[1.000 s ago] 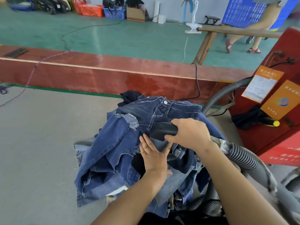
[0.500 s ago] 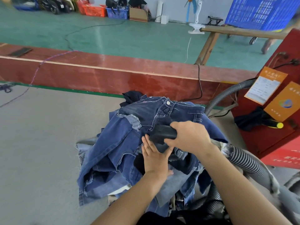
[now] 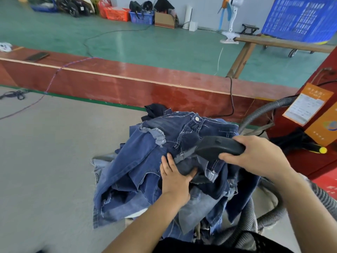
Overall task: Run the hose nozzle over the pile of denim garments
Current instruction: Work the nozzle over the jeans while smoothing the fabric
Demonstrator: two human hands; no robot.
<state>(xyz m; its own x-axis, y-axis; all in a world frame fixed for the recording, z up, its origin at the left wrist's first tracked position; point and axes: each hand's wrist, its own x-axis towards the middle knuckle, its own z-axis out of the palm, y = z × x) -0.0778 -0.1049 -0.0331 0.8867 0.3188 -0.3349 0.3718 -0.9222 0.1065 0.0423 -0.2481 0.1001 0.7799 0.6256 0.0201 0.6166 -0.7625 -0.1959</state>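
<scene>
Black hose nozzle (image 3: 217, 147), held in the right grip (image 3: 255, 157), has lifted slightly off the denim pile (image 3: 145, 161) at the desk's (image 3: 45, 161) near edge; left grip (image 3: 175, 178) presses flat, fingers straight.

My feed is bright and evenly lit with soft, faint shadows, a pale glare sheens the green floor (image 3: 164, 46) and the red board (image 3: 138, 70), straight edges bow toward the corners, and the far wall and lower-left corner look slightly blurred.
</scene>
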